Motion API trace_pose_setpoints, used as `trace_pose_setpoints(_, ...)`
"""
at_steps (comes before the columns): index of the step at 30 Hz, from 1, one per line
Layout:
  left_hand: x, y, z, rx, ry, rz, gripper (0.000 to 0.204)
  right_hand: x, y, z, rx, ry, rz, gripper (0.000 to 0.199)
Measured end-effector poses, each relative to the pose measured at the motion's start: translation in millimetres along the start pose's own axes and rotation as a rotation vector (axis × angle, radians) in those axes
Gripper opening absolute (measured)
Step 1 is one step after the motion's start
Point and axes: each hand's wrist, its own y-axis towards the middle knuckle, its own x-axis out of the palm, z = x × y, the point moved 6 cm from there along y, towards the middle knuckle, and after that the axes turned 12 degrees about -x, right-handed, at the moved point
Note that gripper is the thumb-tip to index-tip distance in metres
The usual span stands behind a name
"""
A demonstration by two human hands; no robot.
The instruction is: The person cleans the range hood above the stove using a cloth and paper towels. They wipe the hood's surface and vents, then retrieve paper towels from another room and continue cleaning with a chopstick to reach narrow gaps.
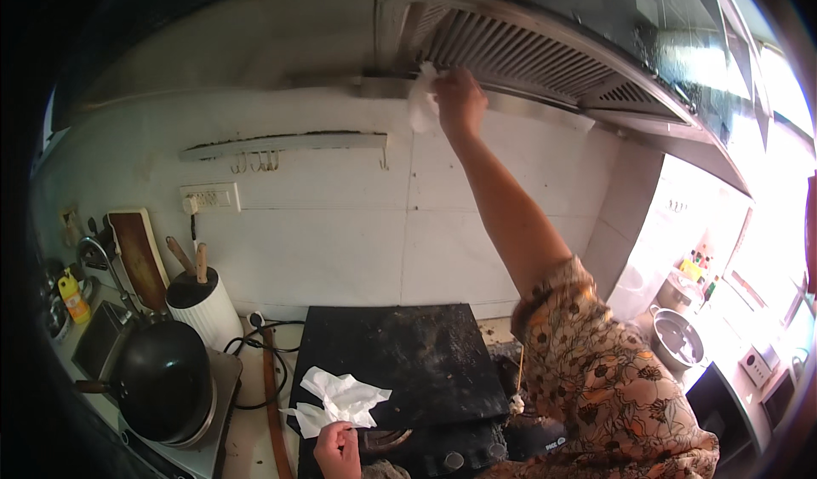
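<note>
I see a short sleeve (566, 304) on the right arm, loose at its hem: beige fabric printed with dark brown and orange flowers. The right forearm is bare. The left hand (336, 449) is ungloved.

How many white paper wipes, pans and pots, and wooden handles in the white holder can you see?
White paper wipes: 2, one in the right hand pressed on the hood, one in the left hand
Pans and pots: 3, a black pan, two metal pots
Wooden handles in the white holder: 2
Total: 7
</note>
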Motion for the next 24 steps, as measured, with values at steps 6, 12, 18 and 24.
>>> trace_pose_setpoints(6,-5.3,2.7,-9.9,0.028,0.053,0.006,0.018,-45.6,3.2,-39.1,-0.187,0.084,0.203,0.008)
trace_pose_setpoints(12,9.6,0.9,-13.9,-0.064,0.009,-0.083,0.017,-20.4,31.8,-28.8,0.198,0.321,0.272,0.016)
trace_pose_setpoints(18,-3.3,1.2,-15.4,-0.088,0.014,-0.069,0.018,15.9,27.6,-5.1,0.211,-0.091,-0.028,0.012)
trace_pose_setpoints(24,-15.5,-3.7,-8.1,-0.101,0.079,-0.055,0.019,5.9,-9.4,-8.7,0.126,0.096,-0.151,0.015)
